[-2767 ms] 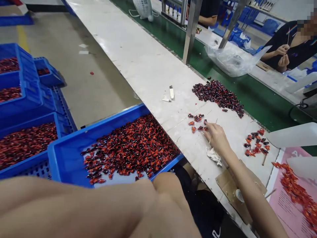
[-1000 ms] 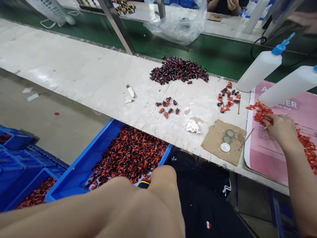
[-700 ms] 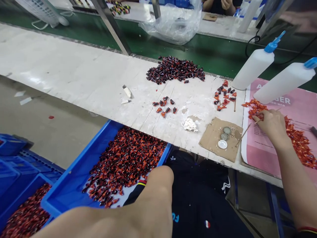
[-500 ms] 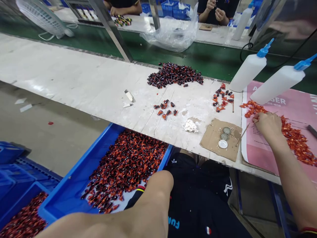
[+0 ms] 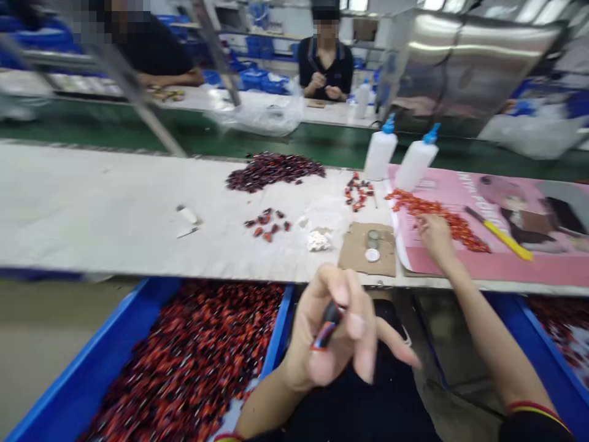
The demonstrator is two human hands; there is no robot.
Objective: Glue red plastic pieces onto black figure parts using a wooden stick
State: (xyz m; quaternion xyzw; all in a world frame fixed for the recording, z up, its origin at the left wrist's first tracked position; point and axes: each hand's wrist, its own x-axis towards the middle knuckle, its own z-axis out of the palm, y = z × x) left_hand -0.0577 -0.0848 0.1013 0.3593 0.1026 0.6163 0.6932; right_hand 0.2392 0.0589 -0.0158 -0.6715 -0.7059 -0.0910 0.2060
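Head view, referenced to the brown cardboard (image 5: 352, 245). Left hand (image 5: 353, 331): raised on the wearer's side of the cardboard, fingers curled, gripping a small black-and-red part (image 5: 328, 325) held tilted. Right hand (image 5: 436, 238): right of the cardboard, at the orange pieces (image 5: 462, 230), fingers bent; whether they grip anything cannot be told. Beyond and left of the cardboard: a heap of dark parts (image 5: 276, 170). Just left of it: a crumpled white scrap (image 5: 318, 241). Right, past the orange pieces: a yellow-handled tool (image 5: 508, 239).
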